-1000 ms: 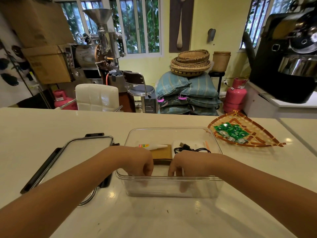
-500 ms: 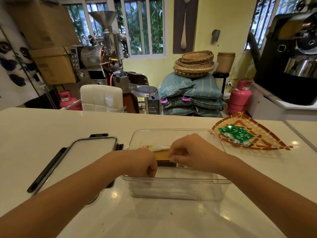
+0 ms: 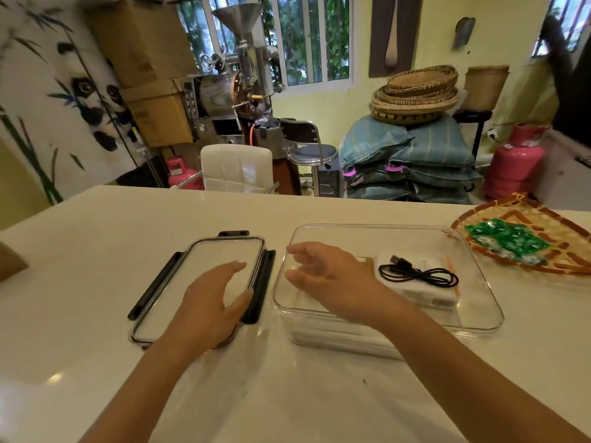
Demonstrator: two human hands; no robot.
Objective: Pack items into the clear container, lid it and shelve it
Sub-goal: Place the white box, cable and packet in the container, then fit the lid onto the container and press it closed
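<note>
Clear plastic container sits open at table centre, a white box with a coiled black cable on top lying inside. Lid lies flat at its 9 o'clock, just beside. Left hand spreads loosely over the lid's near edge, probably to lift it. Right hand hovers over the container's left part, fingers parted, gripping nothing, likely crossing toward the lid.

No writing can be read here: the print on the brown cardboard boxes and green sachets is too blurred.
</note>
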